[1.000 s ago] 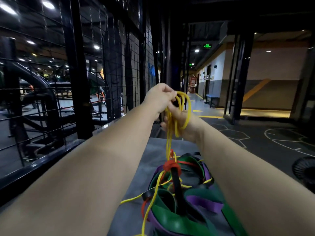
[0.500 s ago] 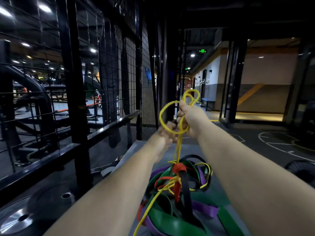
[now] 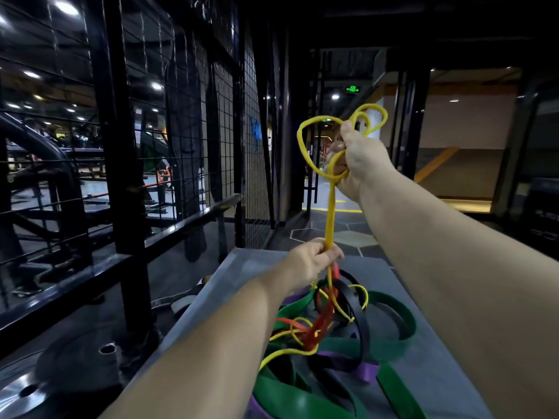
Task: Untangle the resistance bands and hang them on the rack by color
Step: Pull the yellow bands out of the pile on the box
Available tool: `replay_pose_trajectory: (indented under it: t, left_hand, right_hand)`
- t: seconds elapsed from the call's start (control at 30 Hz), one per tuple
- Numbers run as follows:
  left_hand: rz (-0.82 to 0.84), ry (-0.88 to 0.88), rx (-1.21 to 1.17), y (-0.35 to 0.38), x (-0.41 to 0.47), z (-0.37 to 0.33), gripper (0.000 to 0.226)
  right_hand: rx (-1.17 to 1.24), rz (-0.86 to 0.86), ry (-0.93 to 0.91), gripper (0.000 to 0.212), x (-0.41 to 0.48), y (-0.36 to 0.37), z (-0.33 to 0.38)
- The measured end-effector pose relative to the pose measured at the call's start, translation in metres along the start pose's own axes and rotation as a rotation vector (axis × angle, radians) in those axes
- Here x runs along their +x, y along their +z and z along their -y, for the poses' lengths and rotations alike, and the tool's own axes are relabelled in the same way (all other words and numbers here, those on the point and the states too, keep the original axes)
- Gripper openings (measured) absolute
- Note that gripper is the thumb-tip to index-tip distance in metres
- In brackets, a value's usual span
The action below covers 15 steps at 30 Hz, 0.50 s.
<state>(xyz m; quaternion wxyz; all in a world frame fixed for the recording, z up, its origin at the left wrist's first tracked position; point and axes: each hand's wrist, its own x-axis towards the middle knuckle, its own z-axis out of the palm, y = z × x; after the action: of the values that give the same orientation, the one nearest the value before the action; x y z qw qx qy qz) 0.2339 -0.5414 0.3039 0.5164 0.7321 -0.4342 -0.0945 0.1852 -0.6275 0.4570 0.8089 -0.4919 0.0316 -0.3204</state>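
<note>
Yellow thin rubber resistance band (image 3: 330, 213): now drawn into a straight, taut run between the 2 hands. Half a second earlier both hands sat close together.

The right hand (image 3: 357, 160) has risen well above the tangled pile of green, purple, black and red flat bands (image 3: 348, 346). Its fingers (image 3: 340, 152) are clenched round several gathered yellow loops, which stand out above and beside the fist.

The left hand (image 3: 311, 261) has dropped to just above the pile and grips the yellow strand where it leaves the tangle.

The pile lies on the grey flat surface (image 3: 239, 267). Yellow coils are threaded through the red and black bands within it.

Judgement: the yellow band is being stripped out first and is only partly freed. No band hangs on the black wire-mesh panel (image 3: 187, 116) left of the pile, and whether that panel is the rack cannot be told.
</note>
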Motion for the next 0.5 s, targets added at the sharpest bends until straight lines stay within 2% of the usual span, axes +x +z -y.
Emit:
replay_pose_trajectory:
  t: [0.07, 0.2, 0.3, 0.37, 0.5]
  left_hand:
    - [-0.008, 0.017, -0.025, -0.008, -0.002, -0.003, 0.02]
    - [-0.003, -0.005, 0.115, -0.046, -0.001, -0.009, 0.022]
    - [-0.157, 0.018, 0.013, -0.087, 0.007, -0.031, 0.023]
    - [-0.201, 0.068, -0.042, -0.113, 0.01, -0.06, 0.015]
    - [-0.258, 0.141, -0.072, -0.132, 0.02, -0.109, 0.012]
  right_hand:
    - [0.021, -0.029, -0.045, 0.028, -0.001, -0.004, 0.009]
    - [-0.07, -0.139, -0.104, 0.027, 0.0, -0.022, 0.023]
    - [-0.244, -0.148, -0.102, 0.028, 0.004, -0.035, 0.019]
    - [-0.376, -0.097, -0.053, 0.027, 0.005, -0.039, 0.009]
    - [-0.486, 0.16, 0.1, 0.024, -0.009, -0.03, -0.016]
